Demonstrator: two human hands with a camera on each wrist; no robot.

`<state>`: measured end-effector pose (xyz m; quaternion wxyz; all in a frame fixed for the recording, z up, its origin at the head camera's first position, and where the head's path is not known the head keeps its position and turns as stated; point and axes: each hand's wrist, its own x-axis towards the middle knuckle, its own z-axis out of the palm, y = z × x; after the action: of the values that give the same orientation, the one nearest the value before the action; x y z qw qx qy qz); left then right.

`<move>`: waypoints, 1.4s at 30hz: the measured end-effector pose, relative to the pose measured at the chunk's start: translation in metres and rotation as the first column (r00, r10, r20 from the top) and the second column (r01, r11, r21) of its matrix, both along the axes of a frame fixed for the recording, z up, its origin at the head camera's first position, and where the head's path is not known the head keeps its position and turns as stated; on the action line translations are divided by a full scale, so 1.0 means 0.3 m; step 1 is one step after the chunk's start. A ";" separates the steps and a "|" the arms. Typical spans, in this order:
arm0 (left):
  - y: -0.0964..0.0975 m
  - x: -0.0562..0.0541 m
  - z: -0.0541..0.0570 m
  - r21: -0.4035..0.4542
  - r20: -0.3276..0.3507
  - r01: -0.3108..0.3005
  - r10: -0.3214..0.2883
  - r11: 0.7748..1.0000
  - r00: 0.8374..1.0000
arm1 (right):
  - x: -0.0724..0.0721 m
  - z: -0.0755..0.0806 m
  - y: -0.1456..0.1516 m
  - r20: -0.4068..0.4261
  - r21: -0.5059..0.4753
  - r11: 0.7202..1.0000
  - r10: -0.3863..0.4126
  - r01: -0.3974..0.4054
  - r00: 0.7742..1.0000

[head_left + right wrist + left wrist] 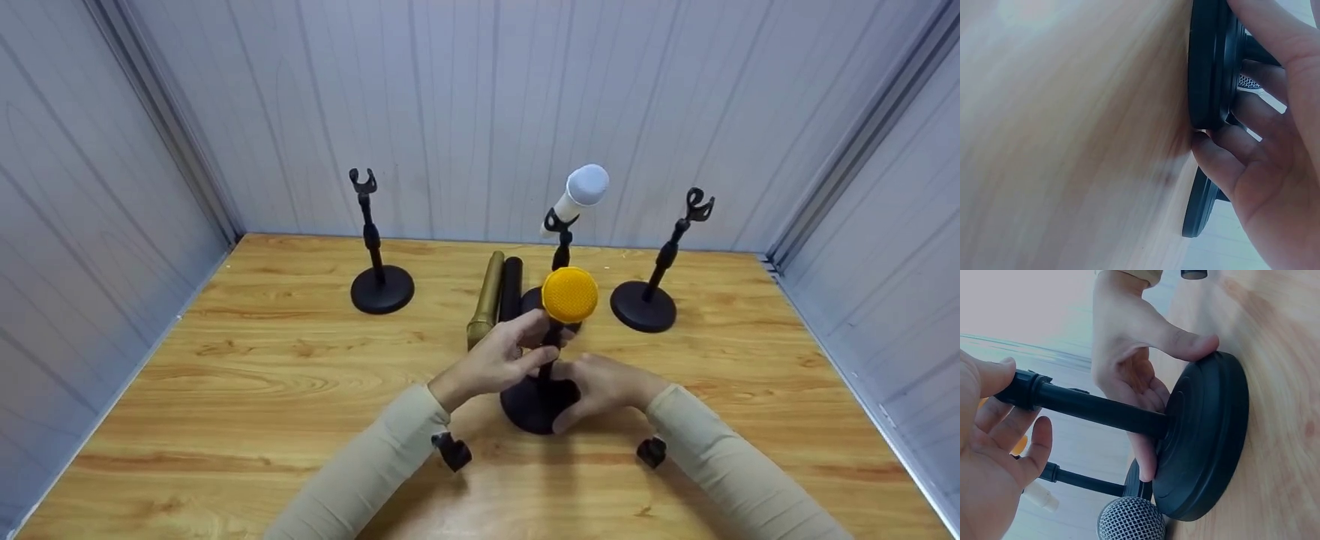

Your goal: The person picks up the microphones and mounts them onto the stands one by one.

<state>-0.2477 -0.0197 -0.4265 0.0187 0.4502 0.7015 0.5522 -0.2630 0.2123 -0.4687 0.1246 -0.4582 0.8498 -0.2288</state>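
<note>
A black microphone stand (536,411) with a round base is between my two hands, with a yellow-headed microphone (570,295) at its top. My left hand (496,361) grips the upper part of the pole, thumb and fingers around the black collar (1026,389) in the left wrist view. My right hand (606,382) holds the round base (1204,439), thumb on the near rim and fingers reaching across its top and far edge. The base is close over the wooden table. Fingers partly hide the pole in the head view.
Behind, a white microphone (587,186) sits in another stand. A gold microphone (487,300) and a black microphone (511,283) lie left of it. Stands with bare clips rise at the left (382,289) and right (643,306). Pale panel walls (465,112) enclose the table.
</note>
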 end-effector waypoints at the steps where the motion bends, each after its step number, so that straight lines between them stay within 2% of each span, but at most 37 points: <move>1: -0.002 0.000 0.001 -0.002 -0.003 0.001 -0.001 1.000 1.000 | -0.001 0.000 0.001 -0.001 -0.001 1.000 0.001 -0.001 1.000; 2: -0.003 -0.009 -0.010 -0.006 -0.008 -0.001 0.001 1.000 1.000 | -0.002 -0.001 0.001 -0.003 -0.006 1.000 0.006 -0.006 1.000; 5: -0.011 -0.005 -0.003 -0.058 -0.046 -0.039 0.037 0.998 0.998 | -0.004 -0.005 0.001 -0.006 -0.015 1.000 0.018 -0.018 1.000; 10: -0.040 -0.001 0.011 -0.174 -0.173 -0.128 0.098 0.976 0.980 | 0.001 -0.011 0.004 0.011 -0.016 1.000 0.011 -0.011 1.000; 14: -0.069 0.002 0.040 -0.210 -0.230 -0.146 0.096 0.967 0.968 | 0.015 -0.008 0.021 -0.004 -0.028 1.000 0.002 -0.002 1.000; 17: -0.098 0.015 0.061 -0.215 -0.274 -0.137 0.074 0.967 0.959 | 0.036 -0.004 0.042 -0.050 -0.015 1.000 -0.005 0.005 0.999; 19: -0.124 0.035 0.075 -0.221 -0.318 -0.137 0.062 0.966 0.946 | 0.053 -0.003 0.060 -0.104 0.003 1.000 -0.024 0.024 0.994; 21: -0.157 0.062 0.090 -0.230 -0.383 -0.157 0.059 0.961 0.922 | 0.071 0.002 0.078 -0.174 0.010 0.998 -0.052 0.055 0.983; 23: -0.190 0.092 0.107 -0.237 -0.475 -0.203 0.069 0.950 0.878 | 0.088 0.012 0.096 -0.250 -0.004 0.996 -0.089 0.091 0.964; 24: -0.207 0.107 0.116 -0.238 -0.520 -0.234 0.080 0.943 0.850 | 0.095 0.017 0.104 -0.293 -0.018 0.995 -0.103 0.102 0.950; 27: -0.256 0.148 0.139 -0.221 -0.648 -0.343 0.125 0.913 0.751 | 0.112 0.042 0.123 -0.386 -0.057 0.990 -0.141 0.129 0.912; 29: -0.284 0.166 0.152 -0.195 -0.705 -0.414 0.166 0.889 0.689 | 0.117 0.061 0.138 -0.425 -0.069 0.985 -0.174 0.160 0.888; 33: -0.330 0.185 0.164 -0.131 -0.770 -0.505 0.233 0.853 0.594 | 0.131 0.101 0.169 -0.459 -0.092 0.963 -0.268 0.255 0.847; 35: -0.349 0.192 0.163 -0.100 -0.780 -0.526 0.261 0.844 0.568 | 0.140 0.119 0.184 -0.463 -0.118 0.949 -0.312 0.291 0.829; 37: -0.361 0.197 0.158 -0.078 -0.778 -0.535 0.284 0.841 0.561 | 0.149 0.132 0.192 -0.469 -0.147 0.940 -0.340 0.308 0.815; 39: -0.366 0.199 0.148 -0.070 -0.768 -0.533 0.295 0.843 0.568 | 0.157 0.140 0.195 -0.472 -0.170 0.937 -0.349 0.304 0.810; 42: -0.354 0.198 0.125 -0.082 -0.751 -0.521 0.292 0.849 0.593 | 0.164 0.141 0.191 -0.479 -0.182 0.941 -0.337 0.284 0.810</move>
<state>-0.1881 -0.1260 -0.3889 -0.3164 0.4454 0.8103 0.2117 -0.2139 0.2695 -0.4264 -0.1641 -0.3626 0.9031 -0.1615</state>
